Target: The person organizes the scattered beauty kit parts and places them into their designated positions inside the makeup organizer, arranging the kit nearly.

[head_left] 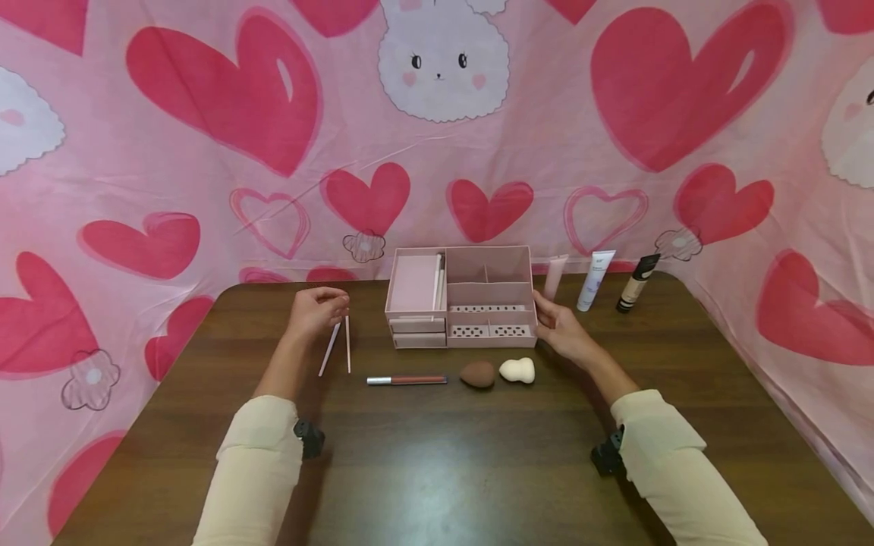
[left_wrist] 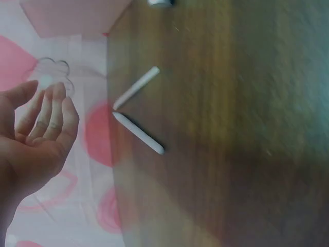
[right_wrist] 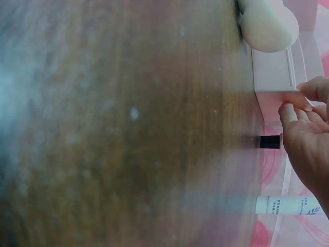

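Observation:
My left hand (head_left: 318,309) hovers at the far left, over the back ends of two slim, pale pencil-like sticks (head_left: 348,345). Its fingers are loosely bent, with nothing between them in the left wrist view; the sticks (left_wrist: 139,134) lie apart from it on the table, their tapered ends close together. My right hand (head_left: 563,330) holds the right side of a pink makeup organizer (head_left: 418,280), thumb at the upper edge and fingers against the outer wall (right_wrist: 272,105). White-handled brushes (head_left: 438,280) stand in the organizer's slot.
A lip gloss tube (head_left: 410,380), a brown makeup sponge (head_left: 478,374) and a cream sponge (head_left: 517,370) lie before the organizer. Behind my right hand stand a pink tube (head_left: 555,277), a white tube (head_left: 596,280) and a black-capped foundation tube (head_left: 638,283). A heart-print cloth (head_left: 437,152) hangs behind.

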The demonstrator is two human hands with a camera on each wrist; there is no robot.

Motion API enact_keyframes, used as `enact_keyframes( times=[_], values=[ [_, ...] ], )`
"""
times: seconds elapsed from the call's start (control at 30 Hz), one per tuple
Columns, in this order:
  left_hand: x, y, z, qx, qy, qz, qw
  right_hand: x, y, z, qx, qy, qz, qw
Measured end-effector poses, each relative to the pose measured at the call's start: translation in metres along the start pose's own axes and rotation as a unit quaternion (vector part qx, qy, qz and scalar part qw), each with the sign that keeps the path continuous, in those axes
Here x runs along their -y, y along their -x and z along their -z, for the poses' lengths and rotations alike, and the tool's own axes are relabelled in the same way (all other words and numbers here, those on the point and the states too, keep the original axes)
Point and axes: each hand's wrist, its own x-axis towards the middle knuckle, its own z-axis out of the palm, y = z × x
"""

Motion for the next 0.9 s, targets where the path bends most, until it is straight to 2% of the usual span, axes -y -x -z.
enact_keyframes(
  times=[0.2, 0.4, 0.57, 0.67, 0.9],
  values=[
    [0.016, 0.000, 0.011, -0.035, -0.031, 0.016, 0.9988, 0.001, 0.001, -0.002, -0.001, -0.013, -0.004, 0.9999],
    [0.027, 0.002, 0.020, -0.060, -0.103, 0.014, 0.9927, 0.003, 0.002, -0.002, -0.001, -0.010, -0.006, 0.9999],
    [0.029, 0.003, 0.024, -0.058, -0.121, 0.011, 0.9908, 0.003, 0.001, -0.001, -0.002, -0.008, -0.006, 1.0000],
    [0.031, 0.004, 0.025, -0.048, -0.148, 0.011, 0.9877, 0.002, 0.000, 0.000, -0.001, -0.008, -0.006, 0.9999],
    [0.036, 0.007, 0.028, -0.003, -0.245, 0.025, 0.9692, 0.003, 0.000, 0.000, -0.001, -0.007, -0.008, 0.9999]
  ],
)
